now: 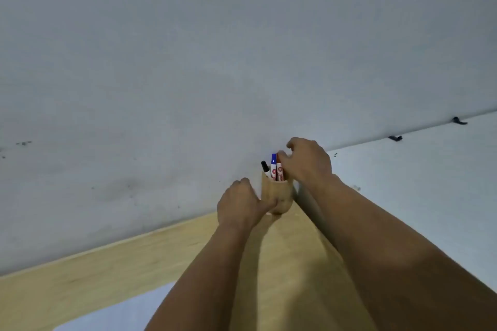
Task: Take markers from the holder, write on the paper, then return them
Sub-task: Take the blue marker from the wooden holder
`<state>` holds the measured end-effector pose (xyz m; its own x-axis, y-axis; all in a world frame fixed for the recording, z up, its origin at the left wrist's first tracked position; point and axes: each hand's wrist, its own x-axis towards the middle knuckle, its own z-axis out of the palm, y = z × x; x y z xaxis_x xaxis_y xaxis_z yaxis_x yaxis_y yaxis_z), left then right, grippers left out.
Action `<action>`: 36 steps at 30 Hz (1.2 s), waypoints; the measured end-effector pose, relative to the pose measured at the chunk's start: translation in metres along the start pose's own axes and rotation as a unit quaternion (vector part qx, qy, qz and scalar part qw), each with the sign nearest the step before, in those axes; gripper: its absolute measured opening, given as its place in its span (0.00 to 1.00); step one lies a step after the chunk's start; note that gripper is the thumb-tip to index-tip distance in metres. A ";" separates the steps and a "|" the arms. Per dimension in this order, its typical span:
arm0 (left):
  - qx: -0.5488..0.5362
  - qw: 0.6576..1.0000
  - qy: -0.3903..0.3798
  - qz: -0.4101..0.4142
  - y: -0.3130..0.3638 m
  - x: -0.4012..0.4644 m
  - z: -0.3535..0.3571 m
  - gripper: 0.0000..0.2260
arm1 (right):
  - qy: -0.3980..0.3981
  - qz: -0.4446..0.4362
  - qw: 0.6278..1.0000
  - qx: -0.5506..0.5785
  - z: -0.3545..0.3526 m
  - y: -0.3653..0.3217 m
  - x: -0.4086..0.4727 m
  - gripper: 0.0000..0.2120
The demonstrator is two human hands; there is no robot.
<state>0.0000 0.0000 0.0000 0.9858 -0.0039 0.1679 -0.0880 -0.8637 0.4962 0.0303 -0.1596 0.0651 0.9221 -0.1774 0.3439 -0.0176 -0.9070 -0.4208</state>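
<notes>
A light wooden holder [279, 193] stands in the far corner of the wooden table [113, 271], against the wall. Three markers stick up out of it: a black-capped marker [265, 167], a blue-capped marker [273, 164] and a red marker [280, 173]. My left hand [242, 204] wraps the holder's left side, thumb on its front. My right hand [309, 161] reaches in from the right, its fingers pinched on the top of the red marker, whose cap is hidden. A sheet of white paper [126, 312] lies near the table's front edge, partly under my left forearm.
A grey-white wall [188, 62] fills the upper view, and a second wall [430, 183] meets it at the corner on the right. Two small black clips [395, 138] sit along that seam. Both forearms cross the table's middle.
</notes>
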 end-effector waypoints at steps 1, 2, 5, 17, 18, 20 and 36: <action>-0.017 1.000 -0.008 -0.003 0.000 0.002 0.003 0.32 | 0.003 0.007 1.000 0.000 0.005 0.003 0.004 0.21; -0.031 1.000 -0.004 -0.003 0.000 0.006 0.009 0.31 | 0.010 0.016 1.000 0.007 0.009 0.003 0.007 0.20; -0.076 0.997 0.013 -0.005 -0.003 0.012 0.025 0.28 | 0.001 0.043 0.998 0.039 0.026 0.004 0.009 0.19; -0.099 0.995 0.017 -0.001 0.004 0.013 0.045 0.29 | 0.003 0.052 0.992 0.113 0.030 -0.007 0.011 0.14; -0.094 0.996 0.008 0.001 0.004 0.012 0.043 0.29 | 0.009 0.052 0.990 0.127 0.024 -0.009 0.011 0.15; -0.079 0.997 -0.005 0.000 0.002 0.009 0.037 0.30 | 0.035 0.047 0.987 0.151 0.011 -0.015 0.013 0.18; -0.074 0.995 0.049 -0.048 -0.065 -0.106 -0.163 0.19 | 0.050 -0.045 0.935 0.349 -0.083 -0.114 -0.086 0.11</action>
<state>-0.1224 0.1384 0.0891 0.9727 0.1308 0.1916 -0.0206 -0.7739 0.6329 -0.0797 -0.0726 0.1534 0.8670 -0.1790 0.4651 0.3458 -0.4561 -0.8200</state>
